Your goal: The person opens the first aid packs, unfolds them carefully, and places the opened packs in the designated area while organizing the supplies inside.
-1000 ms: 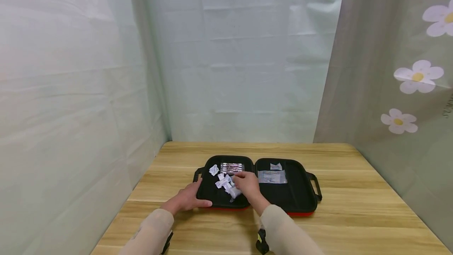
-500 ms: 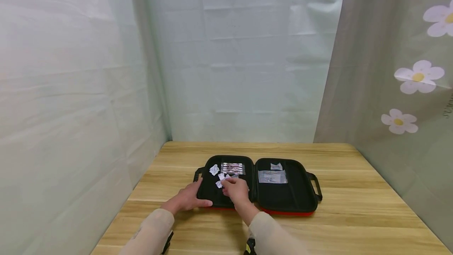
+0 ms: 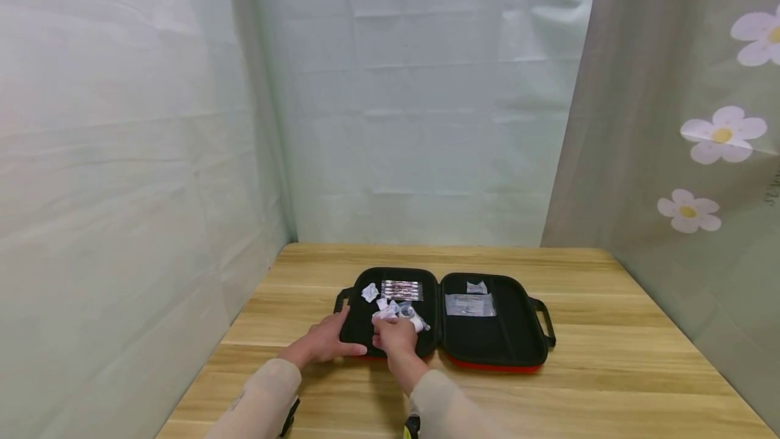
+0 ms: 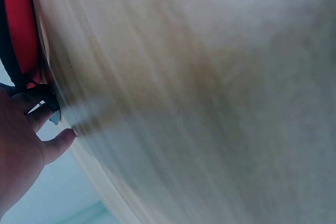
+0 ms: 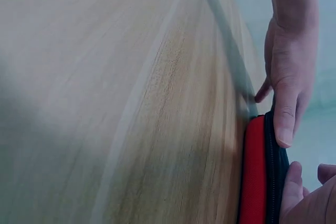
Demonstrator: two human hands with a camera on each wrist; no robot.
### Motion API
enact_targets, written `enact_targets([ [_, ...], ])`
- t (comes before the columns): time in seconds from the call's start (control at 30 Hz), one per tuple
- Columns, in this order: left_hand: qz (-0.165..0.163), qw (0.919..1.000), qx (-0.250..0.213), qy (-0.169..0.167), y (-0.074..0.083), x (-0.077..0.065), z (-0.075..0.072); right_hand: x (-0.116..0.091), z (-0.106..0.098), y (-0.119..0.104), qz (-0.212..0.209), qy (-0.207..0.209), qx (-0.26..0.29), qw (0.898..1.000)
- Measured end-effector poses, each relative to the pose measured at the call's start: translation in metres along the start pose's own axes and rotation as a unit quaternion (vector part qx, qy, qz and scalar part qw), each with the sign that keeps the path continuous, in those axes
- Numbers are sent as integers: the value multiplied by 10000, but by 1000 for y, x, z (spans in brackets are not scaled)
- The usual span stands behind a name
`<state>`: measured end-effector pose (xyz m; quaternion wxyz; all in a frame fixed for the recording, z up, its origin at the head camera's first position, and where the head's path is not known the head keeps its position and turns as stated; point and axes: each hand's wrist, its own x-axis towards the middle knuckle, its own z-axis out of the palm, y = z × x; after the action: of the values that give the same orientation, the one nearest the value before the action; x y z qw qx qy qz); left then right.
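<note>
A black-lined case (image 3: 518,344) with a red shell lies unfolded on the table. My left hand (image 3: 329,339) rests on its left front corner, the thumb straight along the front rim and the other fingers beside the left carry handle. In the right wrist view that left hand (image 5: 294,77) touches the zipped edge. My right hand (image 3: 399,339) reaches into the left half, fingertips right at small white packets (image 3: 385,310); I cannot tell whether they pinch one. A clear-wrapped white roll (image 3: 417,323) shows just beyond its knuckles. A crumpled white packet (image 3: 369,292) lies further left.
A strip of wrapped sticks (image 3: 402,290) sits at the back of the left half. The right half holds a flat clear packet (image 3: 470,305) and a smaller packet (image 3: 477,287). A handle (image 3: 544,322) juts out on the right. Curtains (image 3: 426,120) surround the wooden table (image 3: 609,358).
My right hand has moved left and toward me across the case's left half, uncovering the wrapped roll and the sticks. The left hand has stayed on the corner.
</note>
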<state>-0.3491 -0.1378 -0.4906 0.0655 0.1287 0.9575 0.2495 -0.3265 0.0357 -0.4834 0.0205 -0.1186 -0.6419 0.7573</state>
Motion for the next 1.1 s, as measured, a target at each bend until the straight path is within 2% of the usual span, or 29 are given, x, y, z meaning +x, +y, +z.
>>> enact_targets([
  [0.3, -96, 10000, 18, -10, 0, 0, -1, 1, 4, -2, -53, 376, -709, 9968],
  [0.43, -109, 9999, 28, -7, 1, 0, 0, 3, 5, -3, 76, 381, -756, 9964],
  [0.67, 51, 10000, 53, 46, 0, -1, 1, 9, 8, -5, 418, 315, -1062, 9930],
  [0.9, 87, 9999, 63, 56, 0, -1, 0, 13, 12, -8, 521, 363, -1025, 9927],
  [1.1, -40, 10000, 82, 1, 0, 0, 0, 20, 14, -5, 617, 458, -849, 9934],
])
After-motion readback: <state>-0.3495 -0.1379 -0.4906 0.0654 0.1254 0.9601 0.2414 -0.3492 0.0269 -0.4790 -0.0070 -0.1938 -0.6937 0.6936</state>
